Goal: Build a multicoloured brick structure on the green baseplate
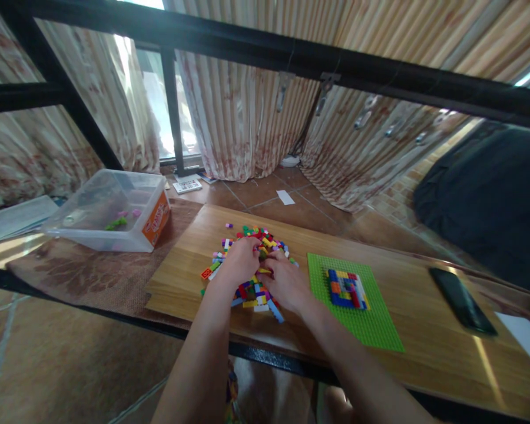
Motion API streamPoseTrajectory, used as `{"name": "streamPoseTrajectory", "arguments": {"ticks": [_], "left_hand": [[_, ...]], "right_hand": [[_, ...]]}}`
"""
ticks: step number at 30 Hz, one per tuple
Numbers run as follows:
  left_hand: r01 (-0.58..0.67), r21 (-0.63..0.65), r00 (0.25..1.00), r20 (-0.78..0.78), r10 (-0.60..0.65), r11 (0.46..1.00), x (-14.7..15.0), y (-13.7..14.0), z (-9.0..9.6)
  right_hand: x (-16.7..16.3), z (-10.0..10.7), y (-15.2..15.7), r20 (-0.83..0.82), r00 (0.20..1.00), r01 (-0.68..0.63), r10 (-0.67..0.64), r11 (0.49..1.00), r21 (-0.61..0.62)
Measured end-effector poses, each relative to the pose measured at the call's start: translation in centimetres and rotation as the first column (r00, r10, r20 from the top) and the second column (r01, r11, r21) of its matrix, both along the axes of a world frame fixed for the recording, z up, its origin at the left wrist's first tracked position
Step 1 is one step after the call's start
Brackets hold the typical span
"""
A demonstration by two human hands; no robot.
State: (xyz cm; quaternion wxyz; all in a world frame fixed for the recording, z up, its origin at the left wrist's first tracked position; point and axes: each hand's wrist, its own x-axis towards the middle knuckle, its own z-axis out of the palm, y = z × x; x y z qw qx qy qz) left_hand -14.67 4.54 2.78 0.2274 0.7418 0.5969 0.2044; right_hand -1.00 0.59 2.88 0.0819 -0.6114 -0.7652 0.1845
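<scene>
Both my hands are in a loose pile of coloured toy bricks on a wooden board. My left hand lies over the pile's middle, its fingers curled down and partly hidden by its own back. Close beside it, my right hand reaches in from the right with bent fingers, near a yellow brick. What either hand pinches is too small to make out. To the right, a green baseplate bears a low, square build of mixed bricks, mostly blue along its edge.
A clear plastic box with an orange label and a few pieces inside stands at the left on a brown cloth. A black phone lies on the wooden board at right. A dark metal bar crosses above.
</scene>
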Motion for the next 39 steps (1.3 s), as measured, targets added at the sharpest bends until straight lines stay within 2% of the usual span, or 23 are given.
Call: {"name": "streamPoseTrajectory", "arguments": {"ticks": [4, 7, 8, 10, 12, 14, 19, 23, 28, 32, 35, 39], "left_hand": [[-0.016, 0.021, 1.0, 0.023, 0.016, 1.0, -0.4, 0.1, -0.3], [-0.015, 0.023, 0.996, 0.091, 0.013, 1.0, -0.5, 0.1, 0.0], [0.011, 0.019, 0.99, 0.138, -0.014, 1.0, -0.5, 0.0, 0.1], [0.095, -0.002, 0.964, 0.249, -0.092, 0.995, -0.3, -0.2, 0.5], [0.189, -0.052, 0.923, 0.351, -0.159, 0.981, 0.2, -0.5, 1.0], [0.267, -0.128, 0.872, 0.453, -0.183, 0.955, 0.9, -0.9, 1.4], [0.36, -0.252, 0.744, 0.658, -0.113, 0.898, 2.9, -1.7, 2.0], [0.392, -0.27, 0.713, 0.694, -0.105, 0.88, 3.5, -1.9, 1.8], [0.367, -0.219, 0.752, 0.643, -0.149, 0.904, 3.8, -1.7, 0.5], [0.359, -0.244, 0.737, 0.666, -0.113, 0.901, 3.8, -1.7, 0.3], [0.341, -0.266, 0.773, 0.625, -0.108, 0.902, 3.2, -1.5, 0.4], [0.207, -0.201, 0.903, 0.415, -0.108, 0.958, 1.9, -0.9, 0.1]], "right_hand": [[0.2, -0.6, 0.1, -0.163, 0.986, 0.03, -0.023, 0.999, 0.041], [1.2, -0.7, 0.0, -0.407, 0.908, 0.119, -0.105, 0.993, 0.009], [1.6, -0.6, 0.0, -0.512, 0.844, 0.163, -0.159, 0.986, -0.037], [2.6, -0.3, -0.2, -0.692, 0.664, 0.24, -0.283, 0.957, -0.161], [3.6, 0.1, -0.4, -0.784, 0.501, 0.282, -0.366, 0.926, -0.253], [4.3, 0.4, -0.7, -0.821, 0.418, 0.298, -0.388, 0.913, -0.279], [5.0, 0.8, -1.0, -0.858, 0.365, 0.299, -0.362, 0.918, -0.26], [4.9, 0.6, -1.2, -0.877, 0.32, 0.257, -0.357, 0.924, -0.282], [4.8, -0.3, -1.6, -0.891, 0.226, 0.195, -0.394, 0.914, -0.355], [4.8, -0.8, -1.7, -0.883, 0.142, 0.13, -0.448, 0.892, -0.432], [4.9, -0.9, -1.6, -0.873, 0.133, 0.1, -0.47, 0.882, -0.46], [5.2, -1.2, -1.1, -0.861, 0.187, 0.18, -0.473, 0.878, -0.443]]}}
